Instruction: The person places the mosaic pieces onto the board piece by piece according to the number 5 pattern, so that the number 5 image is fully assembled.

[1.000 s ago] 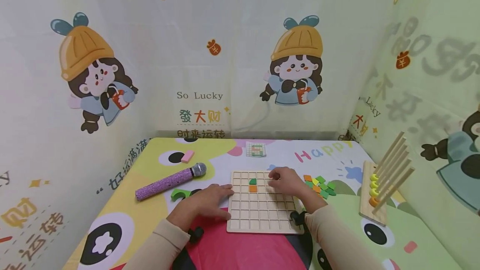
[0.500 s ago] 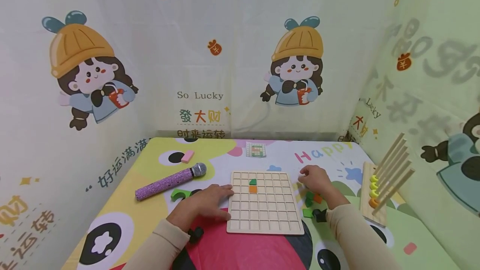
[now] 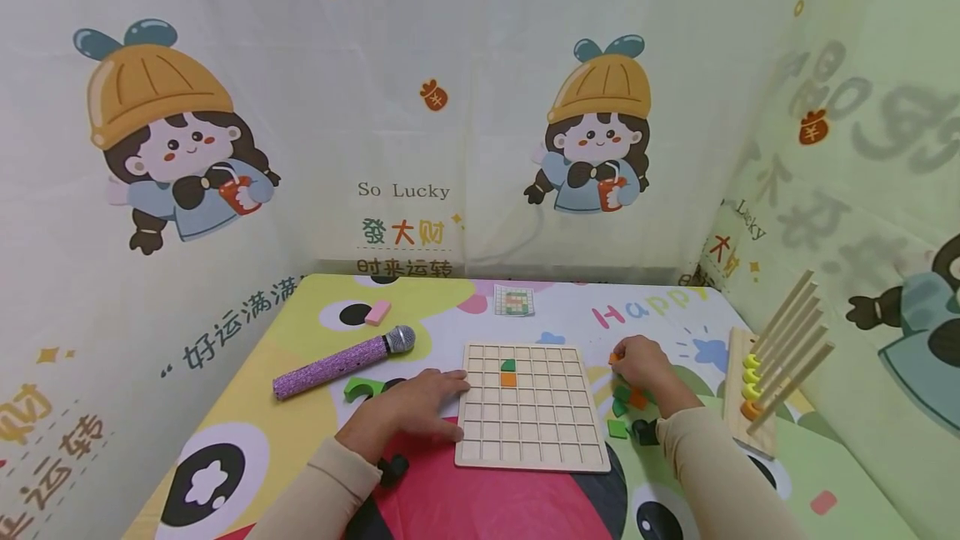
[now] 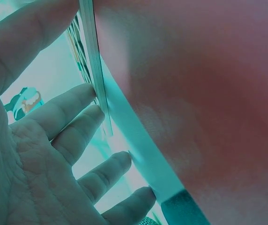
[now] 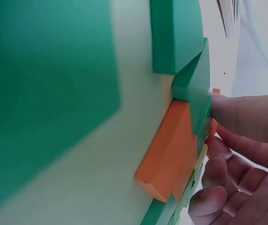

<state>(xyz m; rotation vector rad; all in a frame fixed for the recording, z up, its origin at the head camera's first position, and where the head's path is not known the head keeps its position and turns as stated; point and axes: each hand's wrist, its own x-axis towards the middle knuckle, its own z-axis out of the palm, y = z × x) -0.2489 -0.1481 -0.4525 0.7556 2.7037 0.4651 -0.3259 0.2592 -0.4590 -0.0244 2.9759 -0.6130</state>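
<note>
Square wooden grid board [image 3: 531, 407] lying flat on the colourful cartoon-printed tablecloth [image 3: 300, 332], with one green tile [image 3: 507, 365] and one orange tile [image 3: 508, 379] in its cells. Left hand [image 3: 414, 407]: fingers straight, pressing against the board's left edge. Right hand [image 3: 642, 363]: fingers curled over the pile of green and orange foam tiles [image 3: 627, 407] just right of the board; whether it pinches one, cannot tell.

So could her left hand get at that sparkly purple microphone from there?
Probably yes: the left hand rests flat at the wooden grid board's edge, holding nothing, and only a green arch block lies before the sparkly purple microphone.
</note>
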